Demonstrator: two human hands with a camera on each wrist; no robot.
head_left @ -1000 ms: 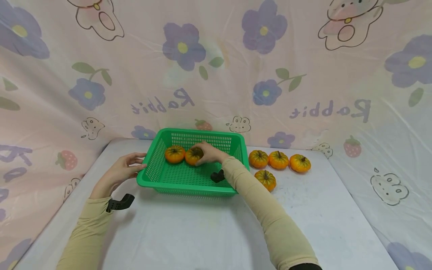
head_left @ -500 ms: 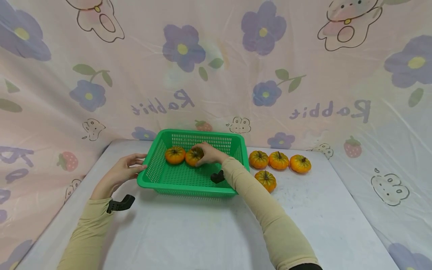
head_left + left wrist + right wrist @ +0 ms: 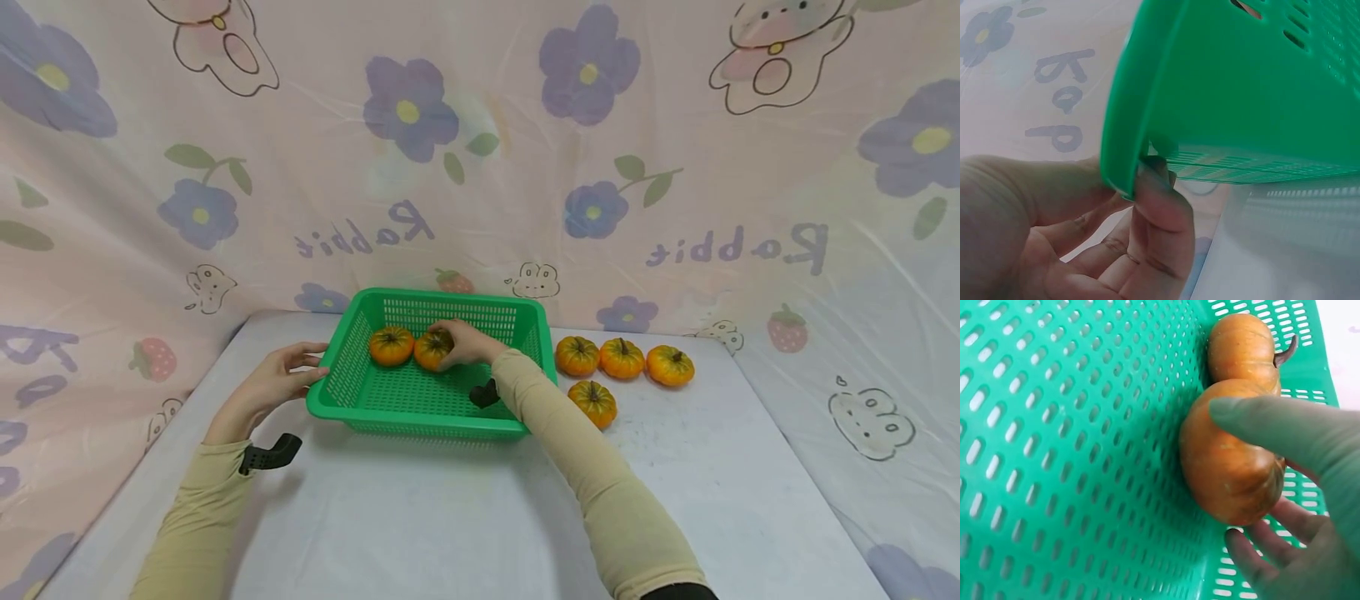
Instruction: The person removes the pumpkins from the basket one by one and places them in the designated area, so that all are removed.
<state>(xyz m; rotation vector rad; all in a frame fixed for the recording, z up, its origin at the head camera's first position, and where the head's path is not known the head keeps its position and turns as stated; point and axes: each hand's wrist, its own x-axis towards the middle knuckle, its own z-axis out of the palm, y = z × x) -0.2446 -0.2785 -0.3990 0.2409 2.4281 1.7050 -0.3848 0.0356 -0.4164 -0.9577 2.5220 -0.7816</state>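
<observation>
A green plastic basket (image 3: 442,423) with slotted walls stands at the back middle of the table. My left hand (image 3: 281,379) pinches its left rim, thumb on one side and curled fingers on the other, as the left wrist view shows close up. Inside, my right hand (image 3: 471,343) grips a small orange pumpkin (image 3: 1222,469), the thumb over its near side and the fingers behind it. Left of that one, at the basket's back left, sits another small pumpkin (image 3: 391,347) with a curved stem; the two overlap in the right wrist view.
Right of the basket lie more small pumpkins: a row with one pumpkin (image 3: 577,357) by the basket wall, a middle one (image 3: 621,359) and an outer one (image 3: 670,366), and a nearer pumpkin (image 3: 593,404) beside the right sleeve. A printed curtain (image 3: 480,208) hangs behind the white table (image 3: 420,525).
</observation>
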